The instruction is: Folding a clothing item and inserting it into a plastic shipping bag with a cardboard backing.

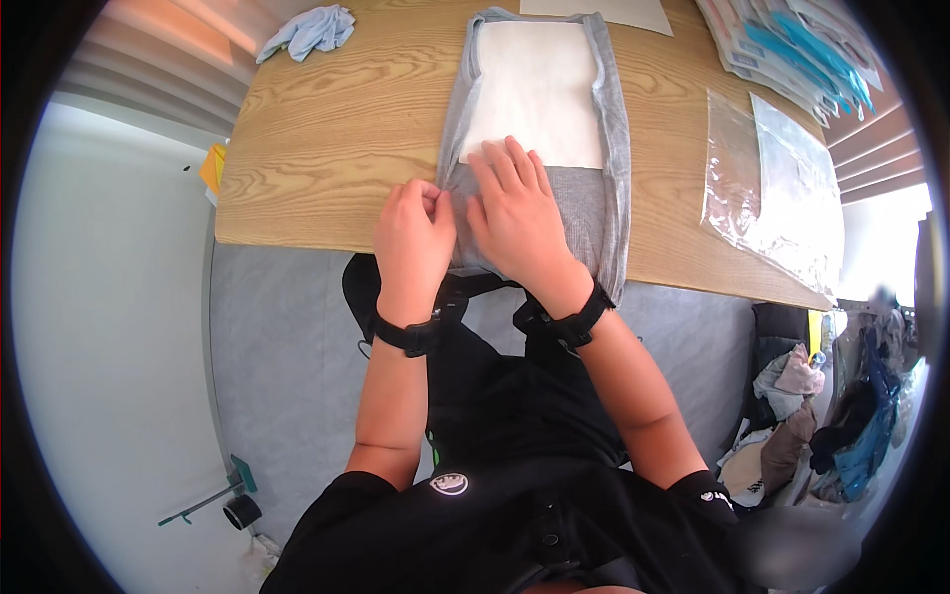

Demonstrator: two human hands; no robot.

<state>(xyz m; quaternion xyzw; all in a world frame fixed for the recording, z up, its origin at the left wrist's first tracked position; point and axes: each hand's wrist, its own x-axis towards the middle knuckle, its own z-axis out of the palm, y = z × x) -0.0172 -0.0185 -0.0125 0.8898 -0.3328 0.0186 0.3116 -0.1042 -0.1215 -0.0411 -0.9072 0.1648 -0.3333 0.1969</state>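
A grey knit garment (584,203) lies lengthwise on the wooden table, its near end reaching the front edge. On it rests a white rectangular sheet (536,94), with the garment's long sides folded in along it. My left hand (411,243) is closed at the garment's left edge, thumb and fingers pinching the fabric there. Palm down, my right hand (520,213) is spread over the grey cloth, and its fingertips reach onto the sheet's near edge. Both wrists wear black bands.
Clear plastic bags (730,163) lie on the table's right side. Behind them is a pile of packaged items (782,49). A light blue cloth (309,34) sits at the far left, another white sheet (614,12) at the far edge. Clothes (792,416) are heaped at lower right.
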